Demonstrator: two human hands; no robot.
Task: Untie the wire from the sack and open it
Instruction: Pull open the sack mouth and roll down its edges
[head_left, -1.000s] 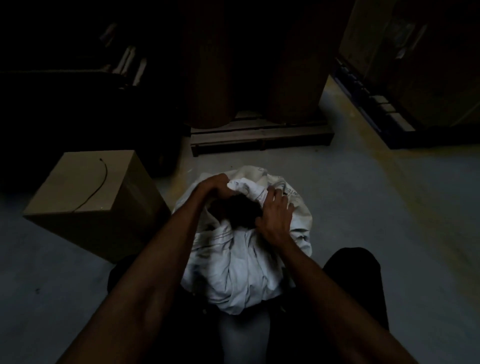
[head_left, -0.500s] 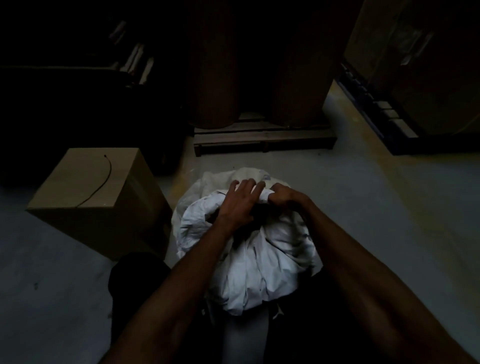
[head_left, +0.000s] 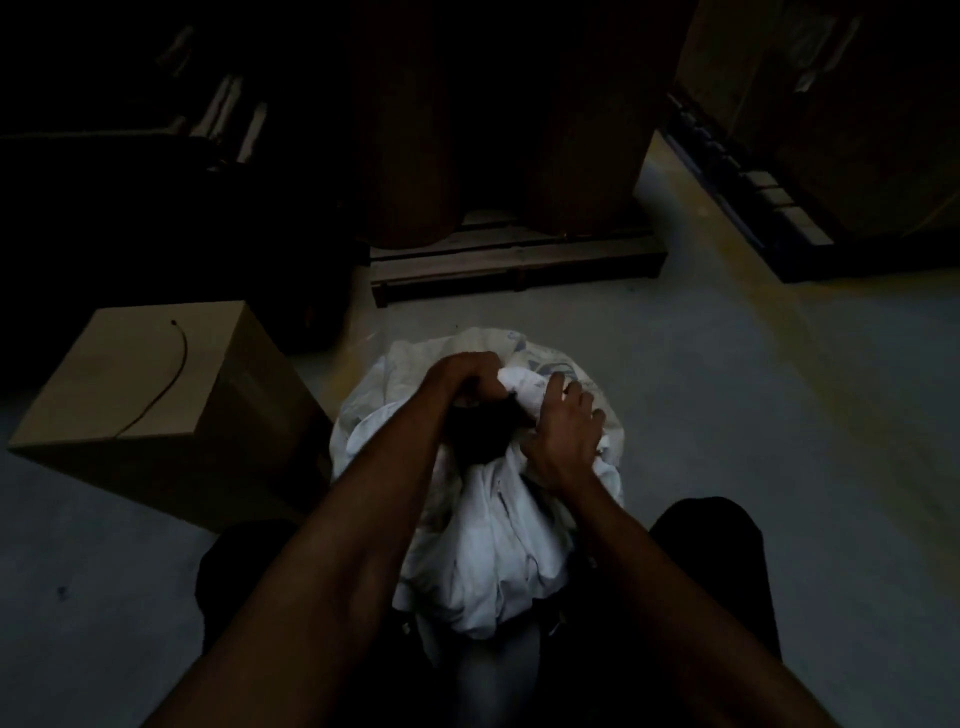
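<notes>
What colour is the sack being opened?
White, with faint bluish print near its top; the sack shows best in the head view.

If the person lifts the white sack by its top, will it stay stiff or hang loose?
Probably loose: the white sack shows deep soft folds. The cloth bunches where the left hand and right hand hold it. Weight cannot be judged here.

A dim storeroom or warehouse, as far as the poor light lets me judge: bare concrete floor (head_left: 779, 441), a wooden pallet (head_left: 519, 260) carrying tall brown drums (head_left: 410, 156), a cardboard box (head_left: 156, 395), stacked cartons (head_left: 831, 104) alongside.
</notes>
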